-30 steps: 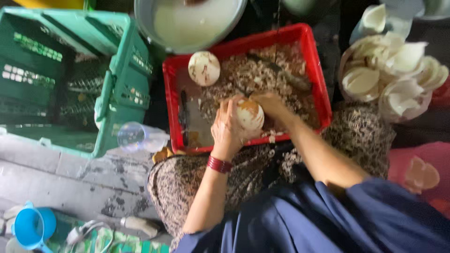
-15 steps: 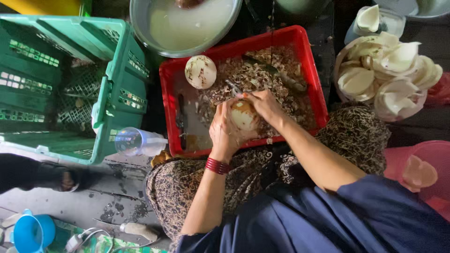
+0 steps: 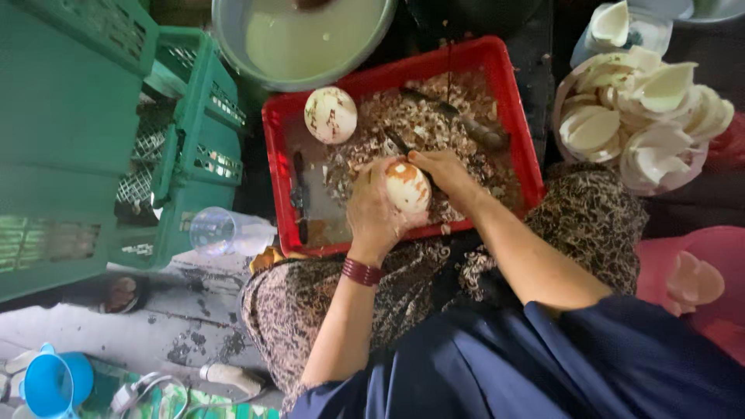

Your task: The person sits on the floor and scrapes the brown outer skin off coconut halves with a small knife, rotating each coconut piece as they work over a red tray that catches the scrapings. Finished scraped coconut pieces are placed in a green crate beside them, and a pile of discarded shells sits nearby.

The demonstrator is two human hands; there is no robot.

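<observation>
L hand (image 3: 372,213) cups a peeled coconut (image 3: 408,188) over the red crate (image 3: 518,124), fingers wrapped round it. R hand (image 3: 438,169) closed on a dark-bladed knife (image 3: 399,143) w/ blade at the coconut's top. Second coconut (image 3: 330,115) sits in crate's far corner (shavings all around).

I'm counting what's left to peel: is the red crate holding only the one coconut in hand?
No: a second peeled coconut lies in the red crate's far left corner.

both hands (image 3: 403,194) curled together, forearms extended.
</observation>
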